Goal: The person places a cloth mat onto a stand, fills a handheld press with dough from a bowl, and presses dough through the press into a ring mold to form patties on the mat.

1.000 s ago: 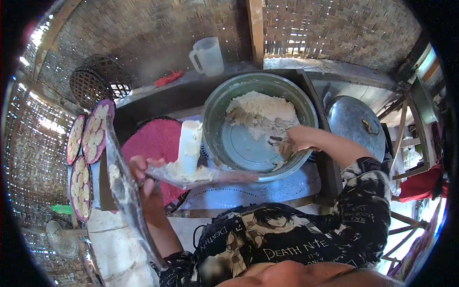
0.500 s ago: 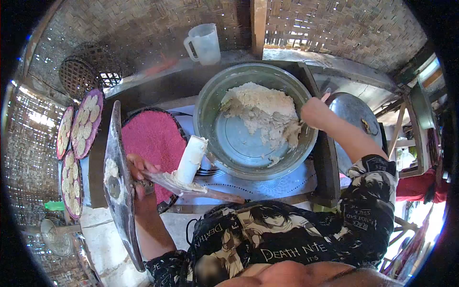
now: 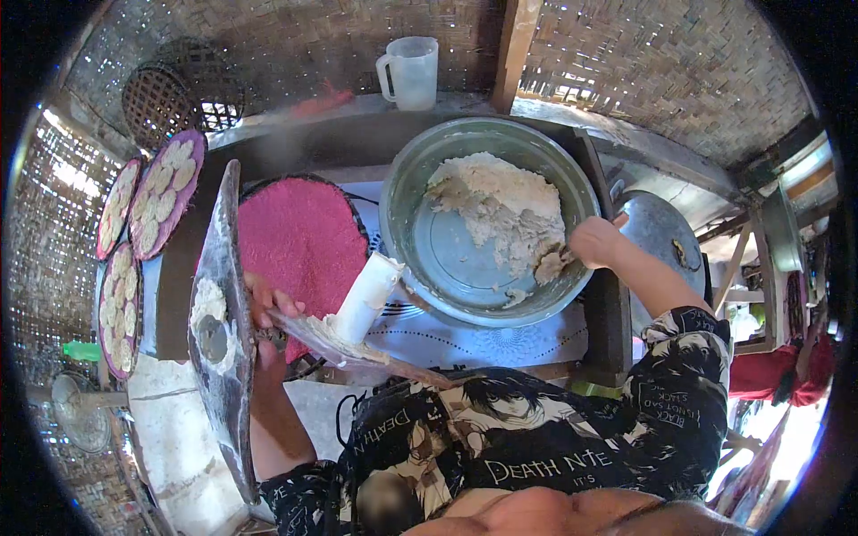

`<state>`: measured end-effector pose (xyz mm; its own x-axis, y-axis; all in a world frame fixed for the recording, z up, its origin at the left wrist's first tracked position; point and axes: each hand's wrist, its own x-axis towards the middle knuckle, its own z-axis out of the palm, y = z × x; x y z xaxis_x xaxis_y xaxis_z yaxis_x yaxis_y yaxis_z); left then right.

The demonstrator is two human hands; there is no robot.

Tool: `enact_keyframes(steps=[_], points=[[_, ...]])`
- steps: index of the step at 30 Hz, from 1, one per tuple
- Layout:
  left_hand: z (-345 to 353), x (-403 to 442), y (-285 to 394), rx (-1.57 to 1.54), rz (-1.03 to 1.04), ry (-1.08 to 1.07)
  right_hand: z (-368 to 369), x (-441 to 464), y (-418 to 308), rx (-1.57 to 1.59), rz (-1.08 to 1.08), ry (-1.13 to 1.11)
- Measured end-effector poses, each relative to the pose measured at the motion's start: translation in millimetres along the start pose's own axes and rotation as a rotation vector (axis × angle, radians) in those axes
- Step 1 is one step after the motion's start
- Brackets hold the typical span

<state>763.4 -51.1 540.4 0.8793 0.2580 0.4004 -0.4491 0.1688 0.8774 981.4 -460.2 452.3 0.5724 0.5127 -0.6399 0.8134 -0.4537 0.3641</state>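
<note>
My left hand (image 3: 271,308) grips a hinged wooden press (image 3: 219,295) with dough smeared around a hole in its upright board. On the press's lower arm a white cylinder (image 3: 368,299) stands tilted, with dough at its base. At the right rim of a large green-grey basin (image 3: 393,228), my right hand (image 3: 597,242) is closed around the handle of a scoop (image 3: 554,261), whose end carries dough. A mass of pale dough (image 3: 505,201) lies along the far and right side of the basin. Left of the basin is a round tray of pink grains (image 3: 299,232).
Round trays of pale discs (image 3: 165,192) stand at the left. A translucent jug (image 3: 413,76) is on the back ledge near a red cloth (image 3: 323,100). Dark woven baskets (image 3: 159,105) hang at the back left. A metal lid (image 3: 661,234) lies right of the basin's wooden frame.
My right hand has come up from inside the basin to its right rim, with the scoop held. The press in my left hand has turned slightly, and the view has shifted.
</note>
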Motion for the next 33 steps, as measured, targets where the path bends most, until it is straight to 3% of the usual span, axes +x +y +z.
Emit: enact_keyframes(steps=[6, 9, 14, 16, 19, 21, 23, 25, 28, 33], points=[[-3, -2, 6, -0.018, -0.066, 0.042, -16, -24, 0, 0.242, 0.094, 0.166], [-16, -2, -17, -0.093, -0.046, -0.044, 2, -6, -20, 0.18, 0.108, 0.218], [-12, 7, -17, -0.251, -0.198, -0.063, 9, 6, -42, 0.186, -0.008, 0.154], [-3, 7, -10, -0.059, -0.175, -0.012, 15, 6, -44, 0.21, -0.038, 0.178], [22, 11, 0, 0.475, -0.223, 0.09, 5, -1, -44, 0.212, -0.028, 0.122], [31, 22, -11, 0.525, -0.273, 0.086, -8, -18, -35, 0.417, 0.039, 0.176], [24, 31, -39, 0.325, -0.303, 0.009, -40, -48, -25, 0.615, 0.125, 0.153], [5, 36, -83, 0.506, -0.241, -0.146, -51, -69, -12, 0.803, 0.082, 0.252], [17, 47, -83, 0.917, -0.153, -0.381, -63, -97, 5, 1.104, -0.061, 0.369], [60, 55, -69, 0.923, -0.086, -0.559, -91, -116, 4, 1.46, -0.279, 0.469]])
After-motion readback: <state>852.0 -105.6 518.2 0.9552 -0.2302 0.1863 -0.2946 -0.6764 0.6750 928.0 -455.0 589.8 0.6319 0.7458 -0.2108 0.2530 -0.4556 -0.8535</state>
